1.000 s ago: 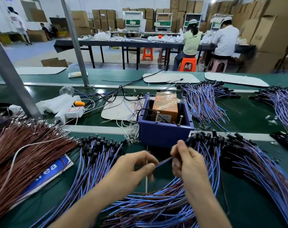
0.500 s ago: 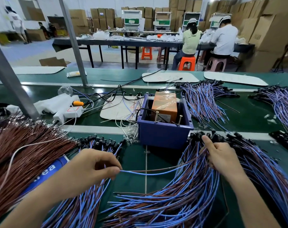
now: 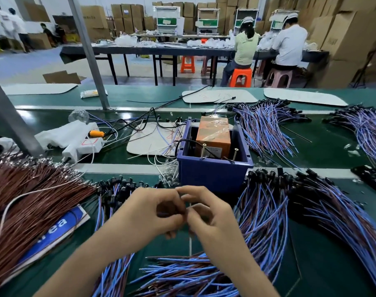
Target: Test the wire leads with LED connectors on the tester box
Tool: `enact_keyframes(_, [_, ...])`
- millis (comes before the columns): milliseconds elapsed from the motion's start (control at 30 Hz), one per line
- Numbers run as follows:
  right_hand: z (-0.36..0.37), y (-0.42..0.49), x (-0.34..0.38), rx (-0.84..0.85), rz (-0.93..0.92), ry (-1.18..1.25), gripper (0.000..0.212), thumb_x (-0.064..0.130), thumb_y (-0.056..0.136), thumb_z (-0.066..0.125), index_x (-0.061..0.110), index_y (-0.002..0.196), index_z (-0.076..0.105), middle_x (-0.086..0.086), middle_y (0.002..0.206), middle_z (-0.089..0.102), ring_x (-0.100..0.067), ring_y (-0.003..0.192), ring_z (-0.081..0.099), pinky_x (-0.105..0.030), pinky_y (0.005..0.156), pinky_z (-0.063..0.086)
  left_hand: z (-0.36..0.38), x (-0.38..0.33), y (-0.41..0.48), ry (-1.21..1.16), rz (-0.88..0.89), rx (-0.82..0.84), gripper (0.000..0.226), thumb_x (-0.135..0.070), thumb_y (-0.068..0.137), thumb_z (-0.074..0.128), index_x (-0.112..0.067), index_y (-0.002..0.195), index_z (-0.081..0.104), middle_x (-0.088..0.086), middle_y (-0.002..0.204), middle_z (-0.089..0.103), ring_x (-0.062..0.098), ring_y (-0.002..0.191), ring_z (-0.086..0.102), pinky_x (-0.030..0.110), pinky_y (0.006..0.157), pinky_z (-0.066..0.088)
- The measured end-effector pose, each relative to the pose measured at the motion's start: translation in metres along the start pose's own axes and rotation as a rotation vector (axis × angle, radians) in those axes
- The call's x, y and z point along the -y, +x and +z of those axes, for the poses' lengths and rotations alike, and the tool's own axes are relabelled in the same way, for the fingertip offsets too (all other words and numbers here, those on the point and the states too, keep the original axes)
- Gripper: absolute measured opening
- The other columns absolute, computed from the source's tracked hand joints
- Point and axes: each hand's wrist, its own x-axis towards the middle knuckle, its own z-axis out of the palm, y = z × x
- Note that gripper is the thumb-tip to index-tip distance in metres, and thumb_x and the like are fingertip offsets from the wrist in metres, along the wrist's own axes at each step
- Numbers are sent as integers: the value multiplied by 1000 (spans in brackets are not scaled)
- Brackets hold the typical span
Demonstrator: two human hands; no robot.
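The tester box (image 3: 215, 176) is a blue bin holding an orange block (image 3: 213, 136), with two upright screws (image 3: 203, 150) on its near rim. My left hand (image 3: 148, 217) and my right hand (image 3: 210, 219) meet just in front of it, fingers curled and fingertips touching. They pinch a wire lead between them, and the fingers hide most of it. Blue and brown leads with black LED connectors lie in piles to the right (image 3: 266, 213), to the left (image 3: 112, 196) and under my wrists (image 3: 182, 275).
A thick bundle of brown wires (image 3: 26, 202) covers the left, over a blue and white sheet (image 3: 60, 230). Behind the box lie a white power strip (image 3: 86, 145), loose cables and more lead piles (image 3: 266, 129). Two people sit at a far table.
My left hand came back from the left and my right hand left the right pile. Both now meet at the middle in front of the box.
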Motion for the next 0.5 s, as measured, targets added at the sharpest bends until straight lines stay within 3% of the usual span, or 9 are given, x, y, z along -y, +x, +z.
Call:
enact_keyframes(100, [-3, 4, -6, -165, 22, 85, 23, 5, 90, 60, 25, 89, 72, 4, 78, 71, -6, 67, 62, -18, 60, 46, 13, 6, 6, -241, -51, -215, 16, 2, 74, 75, -9, 73, 64, 6, 61, 68, 14, 50, 64, 20, 51, 51])
enact_keyframes(200, [-3, 8, -9, -231, 9, 172, 21, 2, 89, 62, 20, 86, 73, 2, 75, 71, -4, 66, 62, -16, 59, 47, 30, 11, 14, -544, -106, -376, 18, -4, 68, 78, -8, 79, 64, 8, 65, 69, 13, 54, 64, 18, 52, 51])
enact_keyframes(300, [-5, 13, -14, -291, -2, 234, 22, -6, 87, 62, 15, 85, 71, 2, 74, 71, -4, 67, 63, -16, 62, 49, 43, 14, 23, -822, -149, -457, 31, -14, 59, 76, -9, 87, 63, 10, 69, 69, 14, 59, 66, 18, 56, 53])
enact_keyframes(400, [-9, 18, -21, -341, -10, 229, 28, -13, 86, 58, 13, 80, 67, 3, 71, 70, -5, 68, 63, -16, 66, 51, 51, 11, 34, -928, -151, -476, 32, -13, 57, 75, -10, 88, 64, 10, 70, 70, 13, 59, 67, 17, 56, 53])
enact_keyframes(500, [-13, 22, -27, -402, -16, 226, 30, -15, 89, 53, 11, 79, 64, 2, 71, 69, -7, 71, 66, -16, 70, 52, 56, 6, 43, -1050, -125, -487, 51, -14, 51, 77, -12, 98, 59, 14, 75, 72, 15, 64, 69, 18, 58, 54])
